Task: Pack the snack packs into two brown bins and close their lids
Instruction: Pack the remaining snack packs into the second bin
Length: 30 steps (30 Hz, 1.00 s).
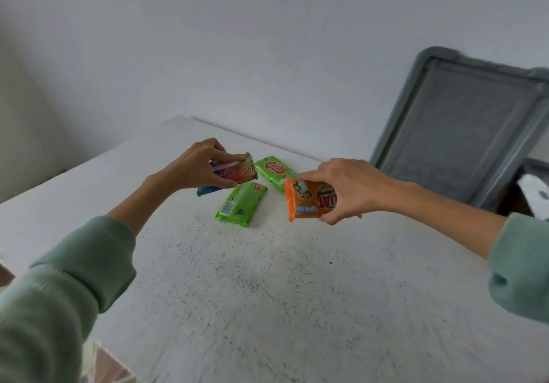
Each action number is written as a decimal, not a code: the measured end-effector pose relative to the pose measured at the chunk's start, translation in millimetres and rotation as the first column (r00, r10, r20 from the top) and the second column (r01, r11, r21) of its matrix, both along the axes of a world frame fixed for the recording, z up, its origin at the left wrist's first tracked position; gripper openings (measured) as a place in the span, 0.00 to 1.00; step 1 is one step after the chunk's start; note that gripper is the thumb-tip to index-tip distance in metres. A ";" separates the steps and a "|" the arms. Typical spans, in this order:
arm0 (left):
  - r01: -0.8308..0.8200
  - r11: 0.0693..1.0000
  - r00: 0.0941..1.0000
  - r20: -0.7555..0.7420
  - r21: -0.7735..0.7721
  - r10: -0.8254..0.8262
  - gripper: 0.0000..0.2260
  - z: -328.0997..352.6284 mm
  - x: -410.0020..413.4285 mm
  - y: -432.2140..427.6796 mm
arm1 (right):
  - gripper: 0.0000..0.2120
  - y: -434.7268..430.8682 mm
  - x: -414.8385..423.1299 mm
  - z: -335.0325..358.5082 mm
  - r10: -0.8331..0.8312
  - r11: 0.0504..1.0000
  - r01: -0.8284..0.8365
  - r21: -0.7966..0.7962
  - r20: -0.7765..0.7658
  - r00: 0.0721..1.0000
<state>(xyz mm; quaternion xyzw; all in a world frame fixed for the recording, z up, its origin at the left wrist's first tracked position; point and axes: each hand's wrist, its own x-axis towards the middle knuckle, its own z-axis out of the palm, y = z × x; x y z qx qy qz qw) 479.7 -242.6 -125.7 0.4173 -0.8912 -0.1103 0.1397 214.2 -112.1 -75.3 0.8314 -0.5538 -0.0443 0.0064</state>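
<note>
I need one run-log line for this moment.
left hand: grips multicolour pack | right hand: grips orange pack | table: two green packs, one blue pack | grey lid: open

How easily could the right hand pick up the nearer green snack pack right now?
Probably not yet: the right hand is gripping an orange snack pack, so it is full. The way itself looks free; the nearer green snack pack lies uncovered on the white table beside it.

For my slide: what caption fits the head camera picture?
The left hand holds a multicoloured pack, the right hand an orange pack, beside two green packs on a white table.
</note>
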 end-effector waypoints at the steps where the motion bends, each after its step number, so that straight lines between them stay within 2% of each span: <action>1: 0.045 0.999 0.999 -0.004 -0.026 -0.045 0.25 14.1 -11.0 10.5 | 0.38 13.4 -8.7 12.0 -0.021 1.000 0.021 -0.011 -0.013 1.000; 7: 0.303 0.944 0.952 -0.004 -0.131 -0.306 0.26 89.9 -94.9 91.4 | 0.36 113.9 -63.7 68.0 -0.122 0.990 0.121 -0.078 -0.011 0.993; 14: 0.609 0.788 0.793 0.041 -0.092 -0.608 0.27 135.3 -197.1 214.3 | 0.40 263.4 -129.0 99.4 -0.304 0.951 0.304 -0.050 -0.007 0.952; 18: 0.771 0.637 0.636 0.054 0.007 -0.770 0.27 123.2 -245.3 282.4 | 0.41 341.4 -161.9 91.3 -0.370 0.928 0.371 0.045 -0.020 0.929; 20: 0.829 0.556 0.553 0.068 0.056 -0.831 0.28 107.1 -265.5 314.9 | 0.38 374.2 -174.4 79.9 -0.379 0.917 0.381 0.117 -0.043 0.924; 24: 0.869 0.465 0.458 0.081 0.167 -0.885 0.29 67.1 -289.9 374.9 | 0.34 422.2 -191.4 51.6 -0.387 0.883 0.387 0.265 -0.054 0.921; 27: 0.863 0.486 0.472 0.119 0.137 -0.873 0.30 43.4 -302.2 403.1 | 0.33 438.5 -198.0 26.0 -0.393 0.861 0.392 0.325 -0.064 0.917; 30: 0.858 0.512 0.475 0.304 0.049 -0.826 0.27 27.7 -310.2 417.7 | 0.35 442.1 -199.6 4.7 -0.426 0.843 0.451 0.293 -0.148 0.893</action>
